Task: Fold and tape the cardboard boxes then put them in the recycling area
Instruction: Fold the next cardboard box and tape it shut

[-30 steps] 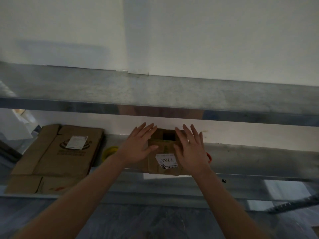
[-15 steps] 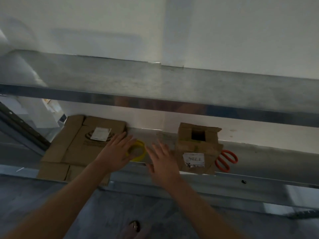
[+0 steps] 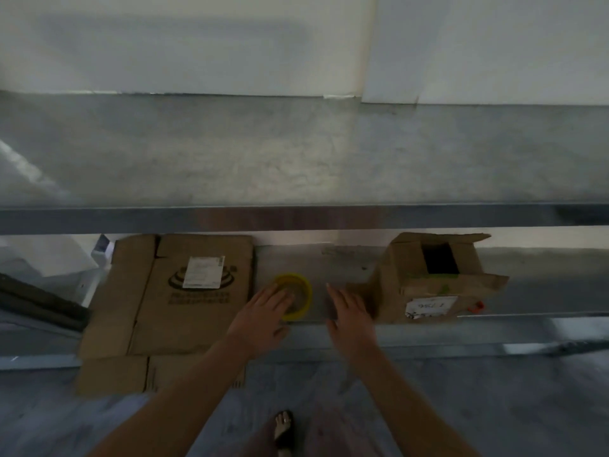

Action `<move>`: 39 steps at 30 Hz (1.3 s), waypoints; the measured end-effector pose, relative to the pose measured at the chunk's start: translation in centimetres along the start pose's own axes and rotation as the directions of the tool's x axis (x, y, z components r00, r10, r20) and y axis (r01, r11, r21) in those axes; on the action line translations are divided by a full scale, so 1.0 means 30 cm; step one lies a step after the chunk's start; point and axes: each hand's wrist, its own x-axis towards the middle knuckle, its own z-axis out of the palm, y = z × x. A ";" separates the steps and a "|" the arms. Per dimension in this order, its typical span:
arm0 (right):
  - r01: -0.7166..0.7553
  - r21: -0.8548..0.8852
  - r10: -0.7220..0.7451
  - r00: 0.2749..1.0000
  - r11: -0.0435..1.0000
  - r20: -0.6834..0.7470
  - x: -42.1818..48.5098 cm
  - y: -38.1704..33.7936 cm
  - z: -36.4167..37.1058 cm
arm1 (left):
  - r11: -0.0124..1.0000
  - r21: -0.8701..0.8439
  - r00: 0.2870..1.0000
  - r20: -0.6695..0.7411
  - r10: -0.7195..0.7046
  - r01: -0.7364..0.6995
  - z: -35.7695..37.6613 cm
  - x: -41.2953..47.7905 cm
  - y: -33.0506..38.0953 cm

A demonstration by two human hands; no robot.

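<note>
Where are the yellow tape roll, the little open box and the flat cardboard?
yellow tape roll (image 3: 308,297), head view, right side of its rim.
little open box (image 3: 425,288), head view, face below its dark opening.
flat cardboard (image 3: 184,316), head view, panel below the printed logo.

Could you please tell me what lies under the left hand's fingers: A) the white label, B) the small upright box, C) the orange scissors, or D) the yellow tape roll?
D: the left hand has its straight fingers over the yellow tape roll, well apart from the small box.
</note>
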 end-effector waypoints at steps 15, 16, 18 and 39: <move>0.105 0.116 -0.081 0.976 0.988 -0.200 0.079 -0.024 0.063 | 0.996 -0.010 0.996 -0.018 0.083 -0.083 0.033 0.060 -0.013; 0.116 0.126 -0.088 0.974 0.985 -0.207 0.077 -0.026 0.061 | 0.996 -0.008 0.996 -0.013 0.084 -0.084 0.036 0.056 -0.012; 0.128 0.143 -0.095 0.972 0.981 -0.217 0.069 -0.027 0.056 | 0.996 -0.017 0.996 -0.017 0.088 -0.088 0.037 0.049 -0.012; 0.245 0.414 -0.107 0.938 0.877 -0.330 -0.159 -0.102 -0.254 | 0.821 -0.518 0.933 -0.356 0.047 -0.239 -0.315 -0.091 0.035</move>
